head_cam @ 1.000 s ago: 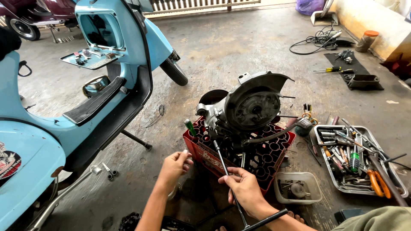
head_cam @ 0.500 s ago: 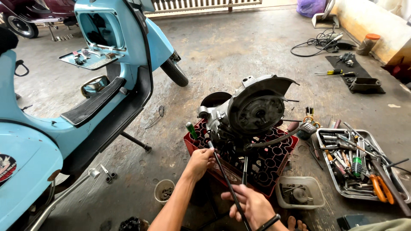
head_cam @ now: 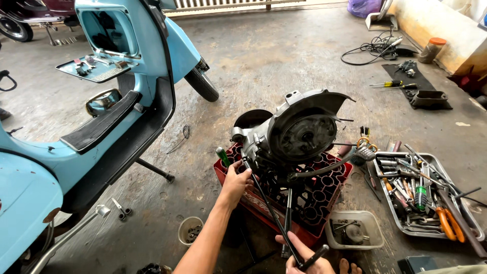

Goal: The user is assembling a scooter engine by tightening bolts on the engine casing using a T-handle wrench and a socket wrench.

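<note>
Fingers of left hand touching engine; right hand gripping rod.

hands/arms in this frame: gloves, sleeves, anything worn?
Both are bare. The left hand has no glove and no ring that shows, and its long forearm is uncovered to the frame's bottom edge, with no sleeve or watch. The right hand is also ungloved, cut off at the bottom edge; its wrist is out of view.

Stained concrete floor — daylight — yellow wall at right.
</note>
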